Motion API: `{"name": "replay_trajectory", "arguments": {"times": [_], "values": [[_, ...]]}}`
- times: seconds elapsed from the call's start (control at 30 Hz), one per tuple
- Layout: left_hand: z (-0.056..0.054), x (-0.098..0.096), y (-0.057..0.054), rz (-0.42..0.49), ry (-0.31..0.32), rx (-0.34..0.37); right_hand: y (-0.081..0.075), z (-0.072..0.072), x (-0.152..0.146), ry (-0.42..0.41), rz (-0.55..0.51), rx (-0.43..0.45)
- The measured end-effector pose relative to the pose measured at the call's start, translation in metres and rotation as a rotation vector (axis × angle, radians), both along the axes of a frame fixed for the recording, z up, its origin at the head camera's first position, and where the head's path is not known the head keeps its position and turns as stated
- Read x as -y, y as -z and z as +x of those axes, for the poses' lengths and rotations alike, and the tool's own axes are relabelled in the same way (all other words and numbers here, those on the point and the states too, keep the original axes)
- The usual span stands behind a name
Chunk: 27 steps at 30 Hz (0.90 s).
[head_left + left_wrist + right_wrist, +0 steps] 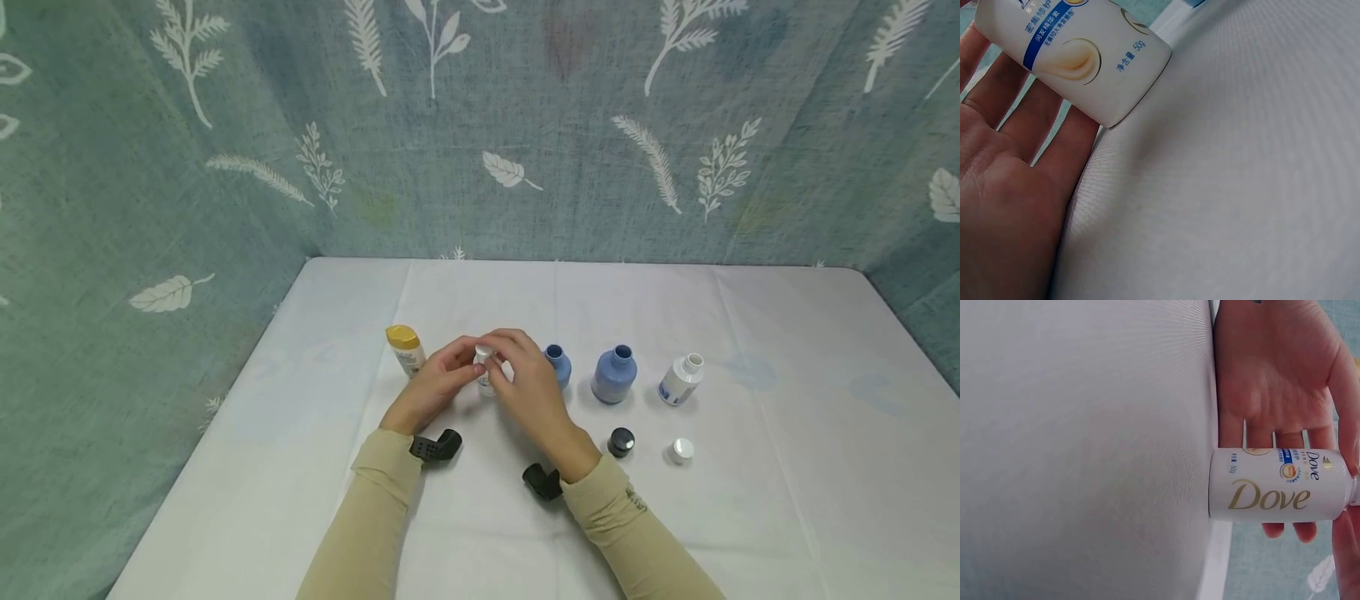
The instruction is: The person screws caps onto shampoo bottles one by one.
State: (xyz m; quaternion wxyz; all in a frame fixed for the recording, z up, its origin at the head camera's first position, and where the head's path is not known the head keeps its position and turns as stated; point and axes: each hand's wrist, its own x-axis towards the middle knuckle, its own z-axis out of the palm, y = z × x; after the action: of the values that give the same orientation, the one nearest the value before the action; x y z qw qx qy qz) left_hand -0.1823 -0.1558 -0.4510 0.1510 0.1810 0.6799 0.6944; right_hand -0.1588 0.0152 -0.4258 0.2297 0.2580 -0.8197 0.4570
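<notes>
Dove bottle (486, 385) is upright between two hands, slightly toward 6 o'clock from the centre of the head view. The left hand (433, 389) grips it, fingers behind and thumb near the neck; the right hand (530, 390) appears to pinch the lid (485, 352). At 10 o'clock of it, just beside the left hand, is the yellow-capped bottle (406, 350). Toward 3 o'clock stand the near blue bottle (559, 369), second blue bottle (614, 379) and white bottle (679, 381); around 4 o'clock, the black cap (621, 442) and white cap (681, 451) lie on the surface (787, 517).

Should the lid be turned while tilted, its threads could bind. The left fingers look fairly straight, so the body might spin under a twist. A careless swing of the right hand toward 3 o'clock could topple the near blue bottle, whose mouth is open.

Only the head view shows the lid's top and the whole row. The left wrist view gives the small print (1132, 56) and those fingers behind; the right wrist view adds the gold logo (1269, 497). Whether the base touches the surface, I cannot tell.
</notes>
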Motion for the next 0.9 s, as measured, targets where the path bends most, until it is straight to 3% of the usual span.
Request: {"name": "replay_trajectory", "arguments": {"times": [0.13,0.4,0.9], "values": [[0.003,0.0,-0.009,-0.025,-0.003,-0.013,-0.002,0.0,0.002,0.021,0.008,0.025],[0.006,0.0,-0.01,-0.021,0.01,0.002,-0.001,0.003,0.002,0.016,0.05,0.03],[-0.006,0.001,0.013,-0.012,-0.009,0.003,0.003,0.001,-0.002,0.008,0.024,-0.01]]}}
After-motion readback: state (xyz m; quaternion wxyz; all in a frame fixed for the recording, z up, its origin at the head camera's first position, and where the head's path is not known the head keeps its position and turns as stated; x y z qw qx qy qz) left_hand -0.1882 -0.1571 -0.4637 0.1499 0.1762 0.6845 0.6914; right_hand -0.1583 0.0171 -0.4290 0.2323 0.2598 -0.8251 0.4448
